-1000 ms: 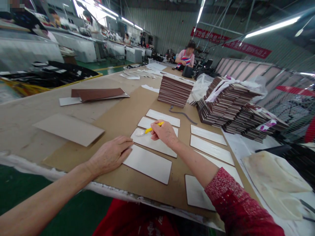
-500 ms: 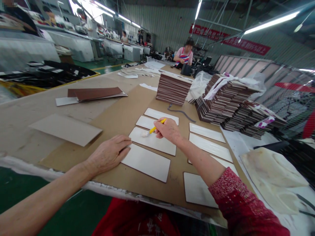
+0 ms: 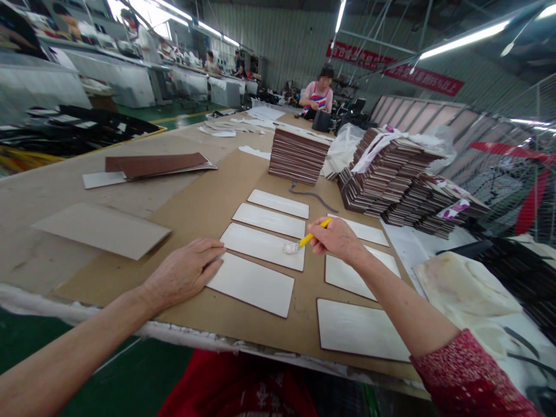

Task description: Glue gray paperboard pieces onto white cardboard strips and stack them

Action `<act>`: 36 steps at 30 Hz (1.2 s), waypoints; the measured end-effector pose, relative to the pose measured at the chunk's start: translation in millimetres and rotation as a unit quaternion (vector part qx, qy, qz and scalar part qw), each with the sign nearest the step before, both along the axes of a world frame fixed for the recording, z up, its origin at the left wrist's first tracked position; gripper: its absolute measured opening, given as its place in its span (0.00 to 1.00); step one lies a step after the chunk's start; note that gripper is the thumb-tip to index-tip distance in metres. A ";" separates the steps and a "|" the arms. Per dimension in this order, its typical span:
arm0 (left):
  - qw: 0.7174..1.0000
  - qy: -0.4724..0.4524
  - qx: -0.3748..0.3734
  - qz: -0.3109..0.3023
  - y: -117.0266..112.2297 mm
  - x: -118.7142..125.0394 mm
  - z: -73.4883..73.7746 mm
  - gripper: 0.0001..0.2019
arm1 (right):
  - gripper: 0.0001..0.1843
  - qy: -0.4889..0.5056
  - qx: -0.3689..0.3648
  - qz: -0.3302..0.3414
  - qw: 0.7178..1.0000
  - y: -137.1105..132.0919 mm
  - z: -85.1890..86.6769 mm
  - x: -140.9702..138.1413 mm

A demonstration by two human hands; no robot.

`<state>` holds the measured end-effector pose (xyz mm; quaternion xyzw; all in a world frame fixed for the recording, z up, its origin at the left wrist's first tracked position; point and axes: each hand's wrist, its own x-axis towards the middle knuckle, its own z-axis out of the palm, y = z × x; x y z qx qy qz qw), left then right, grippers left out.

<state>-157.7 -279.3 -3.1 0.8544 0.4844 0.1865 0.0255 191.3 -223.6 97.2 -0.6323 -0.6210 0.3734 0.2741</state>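
Observation:
My right hand (image 3: 336,238) grips a brush (image 3: 306,240) by its yellow handle. The whitish bristles touch a white rectangular panel (image 3: 254,243) near its right end. My left hand (image 3: 185,273) lies flat with fingers stretched out, the fingertips at that panel's left edge and the thumb by the corner of the nearest panel (image 3: 254,286). Two further white panels (image 3: 271,220) lie beyond, in the same column. Another column of white panels (image 3: 360,327) sits to the right, partly covered by my right forearm. All have dark edges and rest on brown paper (image 3: 200,214).
A tall stack of brown-and-white boards (image 3: 299,157) stands behind the panels, with tied bundles (image 3: 386,174) to its right. Loose brown boards (image 3: 163,165) and a grey sheet (image 3: 104,229) lie at left. A crumpled cream cloth (image 3: 460,286) is at right. A person (image 3: 318,95) works at the far end.
My right hand has moved the brush rightward along the panel, from near its left part to its right end. My left hand stays at the panel's left edge. The view has shifted slightly.

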 end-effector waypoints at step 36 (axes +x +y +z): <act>0.999 -0.026 0.021 0.004 -1.0 -0.8 0.5 0.17 | 0.08 -0.018 0.077 0.152 0.985 -0.6 -7.4 -105.3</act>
